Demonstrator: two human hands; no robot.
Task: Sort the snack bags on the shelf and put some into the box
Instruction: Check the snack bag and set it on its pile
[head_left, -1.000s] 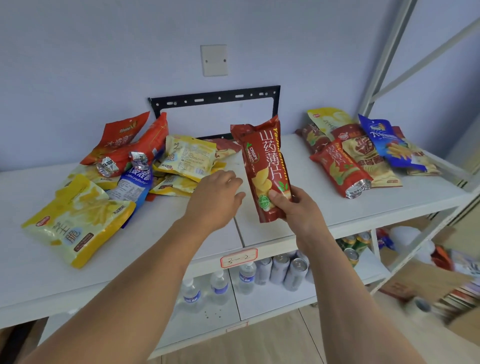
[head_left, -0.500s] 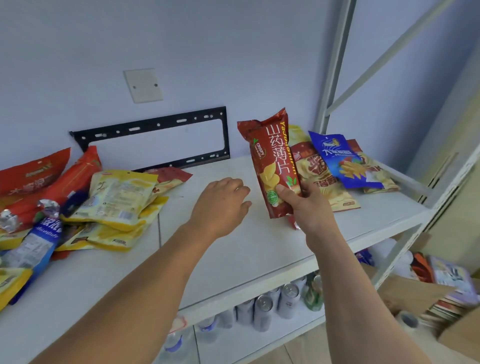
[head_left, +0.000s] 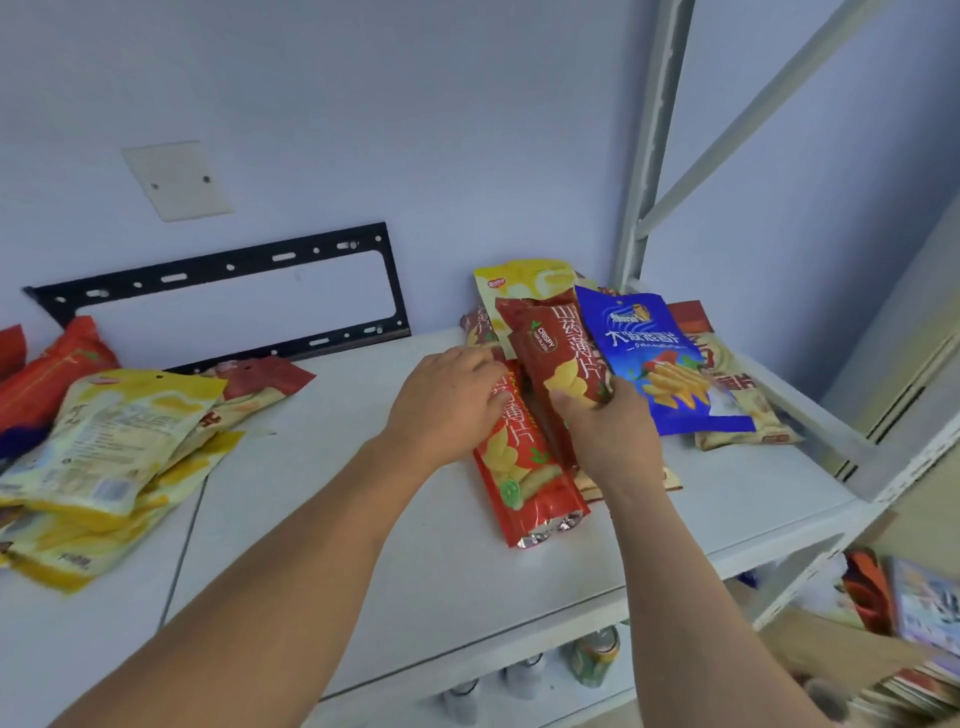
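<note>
My right hand (head_left: 605, 426) grips a red yam-chip bag (head_left: 558, 358) by its lower part and holds it over the snack pile at the right end of the white shelf (head_left: 322, 519). A second red chip bag (head_left: 524, 483) lies flat under it, and my left hand (head_left: 449, 402) rests on that bag's upper end with its fingers laid over it. A blue snack bag (head_left: 654, 358) lies on the pile just right of the held bag. Yellow bags (head_left: 114, 441) and an orange bag (head_left: 47, 374) lie at the shelf's left.
The shelf's grey upright post (head_left: 649, 156) and diagonal brace stand at the back right. A black metal bracket (head_left: 223, 291) is fixed to the wall. Bottles and cans (head_left: 592, 660) stand on the lower shelf. A cardboard box (head_left: 831, 649) with items sits lower right on the floor.
My right hand has carried the red bag right and down onto the right pile. My left hand has moved right onto the other red bag. The view has swung right.
</note>
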